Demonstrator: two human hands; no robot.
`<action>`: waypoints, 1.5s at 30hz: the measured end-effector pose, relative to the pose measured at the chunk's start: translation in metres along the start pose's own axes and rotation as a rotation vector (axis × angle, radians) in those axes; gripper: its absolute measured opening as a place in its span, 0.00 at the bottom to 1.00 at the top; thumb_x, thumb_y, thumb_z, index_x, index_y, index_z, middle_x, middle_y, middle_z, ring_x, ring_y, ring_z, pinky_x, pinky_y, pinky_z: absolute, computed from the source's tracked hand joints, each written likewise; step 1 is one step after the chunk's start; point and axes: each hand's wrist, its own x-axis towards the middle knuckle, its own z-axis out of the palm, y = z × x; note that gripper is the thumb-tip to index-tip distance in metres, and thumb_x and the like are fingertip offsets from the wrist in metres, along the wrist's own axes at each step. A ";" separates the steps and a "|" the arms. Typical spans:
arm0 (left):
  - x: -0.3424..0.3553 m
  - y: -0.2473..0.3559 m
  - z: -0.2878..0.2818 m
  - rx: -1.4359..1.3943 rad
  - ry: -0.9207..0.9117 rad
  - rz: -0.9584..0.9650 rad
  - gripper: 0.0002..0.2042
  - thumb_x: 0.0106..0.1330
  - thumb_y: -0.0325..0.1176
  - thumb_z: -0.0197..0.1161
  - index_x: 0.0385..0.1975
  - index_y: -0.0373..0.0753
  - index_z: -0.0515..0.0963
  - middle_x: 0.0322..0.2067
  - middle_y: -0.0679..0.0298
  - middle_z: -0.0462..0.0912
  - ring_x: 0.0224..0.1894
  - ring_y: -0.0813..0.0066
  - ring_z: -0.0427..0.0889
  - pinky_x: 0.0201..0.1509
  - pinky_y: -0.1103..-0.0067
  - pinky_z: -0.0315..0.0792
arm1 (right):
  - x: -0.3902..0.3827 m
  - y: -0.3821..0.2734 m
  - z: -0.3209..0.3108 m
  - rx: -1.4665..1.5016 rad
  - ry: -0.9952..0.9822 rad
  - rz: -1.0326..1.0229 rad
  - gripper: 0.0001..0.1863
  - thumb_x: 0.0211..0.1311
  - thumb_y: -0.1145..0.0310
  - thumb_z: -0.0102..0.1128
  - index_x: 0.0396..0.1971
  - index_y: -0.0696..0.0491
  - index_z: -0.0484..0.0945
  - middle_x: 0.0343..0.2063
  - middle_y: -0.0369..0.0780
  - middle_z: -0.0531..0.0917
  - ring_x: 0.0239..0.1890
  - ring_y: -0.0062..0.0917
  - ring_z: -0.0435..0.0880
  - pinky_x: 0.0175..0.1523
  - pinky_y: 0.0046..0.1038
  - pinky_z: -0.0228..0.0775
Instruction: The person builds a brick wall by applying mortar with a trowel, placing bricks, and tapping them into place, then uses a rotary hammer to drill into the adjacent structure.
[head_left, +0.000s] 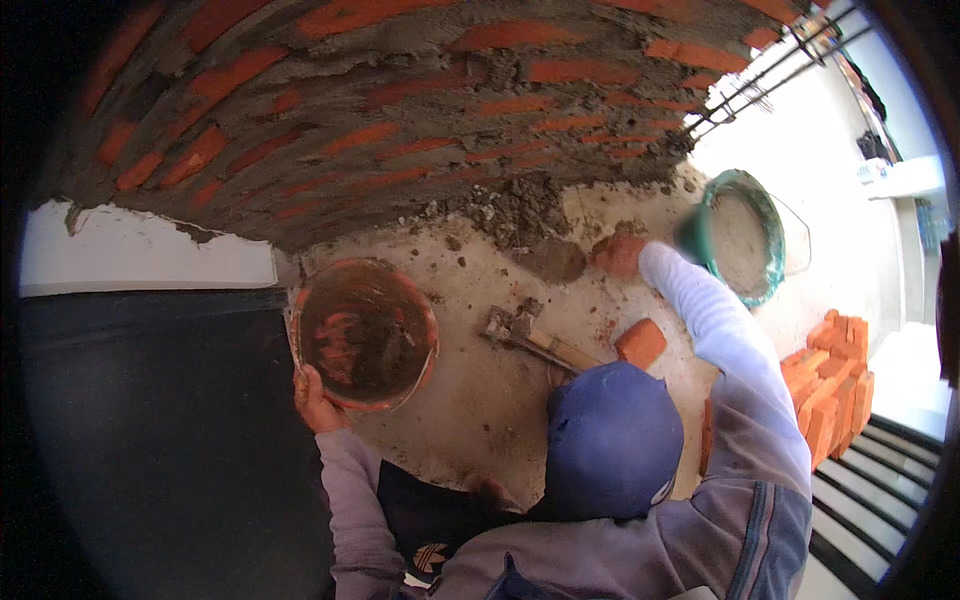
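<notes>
At the left, my left hand (pixel 316 399) grips the near rim of an orange-red bucket (pixel 432 330), whose inside is smeared with grey mortar. The bucket is tilted so its mouth faces me. My right hand (pixel 620 256) is closed and slightly blurred near the foot of the brick wall. A rounded grey trowel blade (pixel 553 261) extends leftward from it, low over the floor; the handle is hidden in my fist. Loose mortar (pixel 525 208) lies heaped against the wall just beyond the blade. Below them a mason's hammer (pixel 545 345) with a wooden handle rests on the floor.
The mortar-smeared brick wall (pixel 400 145) curves across the top. A green bucket (pixel 773 262) of grey mortar stands right of my right forearm. One brick (pixel 641 343) lies near the hammer; stacked bricks (pixel 830 385) stand farther right. Steel bars (pixel 770 85) jut from the wall's end.
</notes>
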 end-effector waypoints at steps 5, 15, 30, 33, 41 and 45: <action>-0.008 0.004 0.006 0.026 0.038 0.004 0.20 0.69 0.39 0.58 0.56 0.33 0.71 0.49 0.62 0.77 0.50 0.72 0.76 0.55 0.75 0.69 | 0.061 0.094 -0.015 -0.044 -0.015 0.106 0.21 0.69 0.58 0.45 0.55 0.54 0.72 0.55 0.47 0.75 0.56 0.44 0.74 0.59 0.38 0.68; 0.000 -0.006 0.032 0.060 0.018 0.125 0.11 0.69 0.38 0.59 0.39 0.35 0.75 0.43 0.68 0.76 0.40 0.79 0.72 0.50 0.79 0.65 | 0.004 -0.089 -0.107 0.214 0.340 0.394 0.22 0.66 0.51 0.47 0.49 0.54 0.72 0.39 0.49 0.83 0.37 0.45 0.83 0.41 0.44 0.76; -0.015 -0.003 -0.002 -0.099 0.114 -0.005 0.13 0.70 0.38 0.55 0.46 0.36 0.73 0.44 0.63 0.80 0.45 0.71 0.79 0.51 0.73 0.72 | 0.052 0.017 -0.024 -0.001 -0.010 0.054 0.31 0.67 0.43 0.44 0.46 0.58 0.76 0.45 0.52 0.78 0.48 0.45 0.79 0.50 0.42 0.73; -0.032 0.008 0.000 -0.149 0.121 -0.004 0.18 0.69 0.36 0.58 0.54 0.35 0.71 0.49 0.59 0.78 0.48 0.71 0.78 0.54 0.74 0.72 | 0.095 0.031 -0.052 -0.076 0.015 0.041 0.31 0.65 0.42 0.44 0.44 0.58 0.76 0.46 0.51 0.78 0.48 0.45 0.78 0.51 0.42 0.73; -0.041 -0.006 -0.038 -0.045 0.158 0.022 0.20 0.67 0.37 0.60 0.56 0.34 0.71 0.53 0.61 0.74 0.52 0.72 0.74 0.57 0.74 0.68 | 0.087 -0.032 -0.116 0.150 0.395 0.344 0.26 0.62 0.46 0.53 0.45 0.55 0.77 0.40 0.50 0.82 0.44 0.45 0.81 0.43 0.45 0.74; -0.040 -0.022 -0.049 0.085 0.181 0.062 0.19 0.67 0.36 0.61 0.54 0.34 0.72 0.54 0.62 0.72 0.53 0.72 0.72 0.58 0.74 0.66 | 0.053 -0.109 -0.095 0.090 0.356 0.329 0.21 0.58 0.54 0.57 0.48 0.50 0.73 0.38 0.47 0.80 0.37 0.44 0.82 0.39 0.41 0.75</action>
